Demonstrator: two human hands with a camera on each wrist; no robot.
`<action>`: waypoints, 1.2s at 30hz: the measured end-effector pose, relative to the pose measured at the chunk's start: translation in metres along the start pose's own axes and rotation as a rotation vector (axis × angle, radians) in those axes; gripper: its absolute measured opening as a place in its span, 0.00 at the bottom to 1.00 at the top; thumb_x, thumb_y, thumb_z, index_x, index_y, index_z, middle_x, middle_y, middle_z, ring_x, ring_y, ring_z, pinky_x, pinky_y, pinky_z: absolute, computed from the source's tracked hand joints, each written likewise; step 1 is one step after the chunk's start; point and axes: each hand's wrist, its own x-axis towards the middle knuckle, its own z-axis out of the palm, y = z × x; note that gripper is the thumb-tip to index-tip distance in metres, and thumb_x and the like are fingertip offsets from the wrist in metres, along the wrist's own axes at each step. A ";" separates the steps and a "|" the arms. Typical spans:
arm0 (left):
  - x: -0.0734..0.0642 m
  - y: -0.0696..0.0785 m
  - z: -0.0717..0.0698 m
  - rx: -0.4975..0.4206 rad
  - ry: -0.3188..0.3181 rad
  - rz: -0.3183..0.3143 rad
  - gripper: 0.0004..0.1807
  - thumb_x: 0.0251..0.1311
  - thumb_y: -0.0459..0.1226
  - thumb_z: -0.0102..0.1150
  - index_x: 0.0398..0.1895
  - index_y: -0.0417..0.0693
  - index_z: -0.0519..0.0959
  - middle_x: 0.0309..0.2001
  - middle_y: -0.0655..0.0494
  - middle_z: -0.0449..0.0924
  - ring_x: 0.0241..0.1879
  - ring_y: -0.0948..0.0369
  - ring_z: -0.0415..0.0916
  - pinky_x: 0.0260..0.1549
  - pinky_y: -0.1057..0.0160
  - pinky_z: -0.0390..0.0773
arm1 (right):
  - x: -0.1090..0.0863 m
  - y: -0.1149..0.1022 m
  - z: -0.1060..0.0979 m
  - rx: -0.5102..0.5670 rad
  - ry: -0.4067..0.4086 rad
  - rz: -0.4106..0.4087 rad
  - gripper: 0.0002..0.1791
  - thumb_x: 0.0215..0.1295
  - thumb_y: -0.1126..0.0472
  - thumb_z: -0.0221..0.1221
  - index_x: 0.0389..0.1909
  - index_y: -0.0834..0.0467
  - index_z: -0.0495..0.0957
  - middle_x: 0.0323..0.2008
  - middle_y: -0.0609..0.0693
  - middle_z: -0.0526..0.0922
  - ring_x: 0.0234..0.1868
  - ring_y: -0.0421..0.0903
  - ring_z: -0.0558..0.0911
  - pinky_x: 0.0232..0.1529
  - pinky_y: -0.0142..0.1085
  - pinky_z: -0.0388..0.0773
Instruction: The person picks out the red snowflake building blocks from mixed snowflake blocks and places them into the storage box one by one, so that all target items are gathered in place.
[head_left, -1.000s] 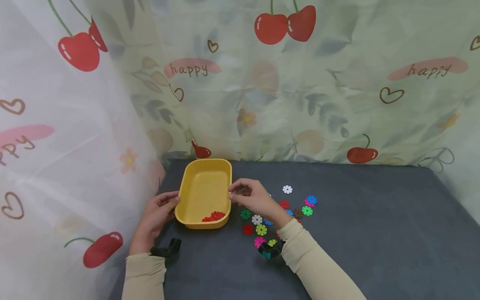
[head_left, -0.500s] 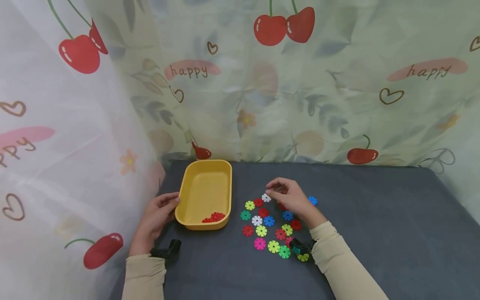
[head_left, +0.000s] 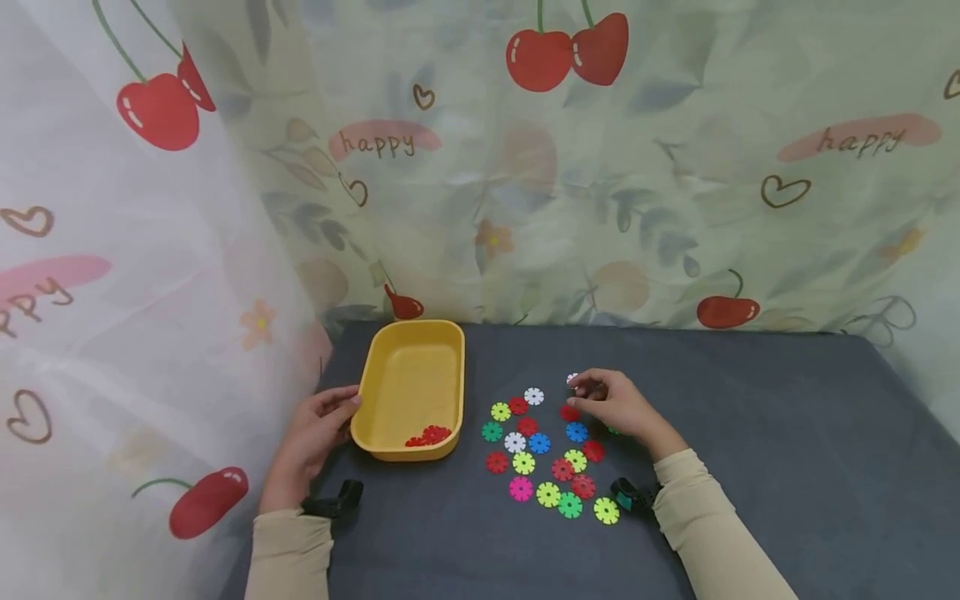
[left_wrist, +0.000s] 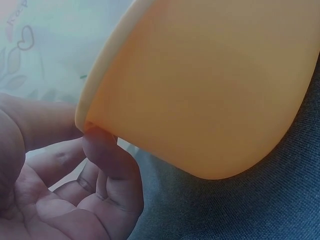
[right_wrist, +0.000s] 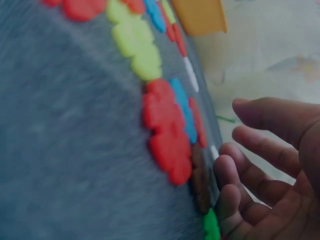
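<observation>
My left hand (head_left: pixel 312 437) pinches the left rim of the yellow plastic tray (head_left: pixel 408 367) between thumb and fingers. In the left wrist view, the thumb and index finger (left_wrist: pixel 112 155) meet at the tray's rim. A few red notched discs (head_left: pixel 433 434) lie in the tray's near right corner. My right hand (head_left: pixel 617 406) is over the far right part of the scattered discs, fingers loosely bent and nothing between them. Its fingertips overlap a white disc (head_left: pixel 572 380) and are close to a red disc (head_left: pixel 569 412). The hand hides some discs behind it.
Several notched plastic discs in red, yellow-green (head_left: pixel 523 463), blue (head_left: pixel 539 442), green (head_left: pixel 570 505), pink (head_left: pixel 521 488) and white lie flat on the dark grey cloth (head_left: pixel 787 467), right of the tray. Printed curtains (head_left: pixel 645 183) hang behind and to the left of the table.
My right hand has moved from the tray's right rim rightward over the discs, uncovering those in the middle. The left hand and the tray have stayed in place.
</observation>
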 end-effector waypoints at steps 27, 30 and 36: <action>-0.002 -0.001 0.002 -0.032 -0.025 0.028 0.30 0.80 0.43 0.57 0.77 0.38 0.69 0.71 0.37 0.75 0.51 0.63 0.84 0.45 0.67 0.85 | 0.002 -0.003 0.003 -0.145 -0.114 -0.007 0.11 0.65 0.64 0.72 0.44 0.59 0.82 0.36 0.52 0.82 0.36 0.47 0.78 0.38 0.37 0.78; -0.003 0.000 0.002 -0.033 -0.021 0.023 0.29 0.80 0.43 0.57 0.77 0.39 0.69 0.71 0.37 0.75 0.52 0.63 0.84 0.46 0.67 0.85 | 0.002 -0.003 0.002 -0.140 -0.115 -0.014 0.11 0.66 0.64 0.73 0.44 0.59 0.82 0.36 0.52 0.81 0.35 0.47 0.78 0.37 0.36 0.78; -0.001 -0.003 0.001 -0.030 -0.021 0.023 0.30 0.79 0.44 0.59 0.76 0.39 0.70 0.69 0.41 0.77 0.52 0.61 0.85 0.46 0.66 0.85 | -0.001 0.000 0.001 -0.111 -0.102 -0.058 0.06 0.68 0.65 0.70 0.42 0.59 0.83 0.35 0.52 0.82 0.34 0.47 0.78 0.35 0.35 0.78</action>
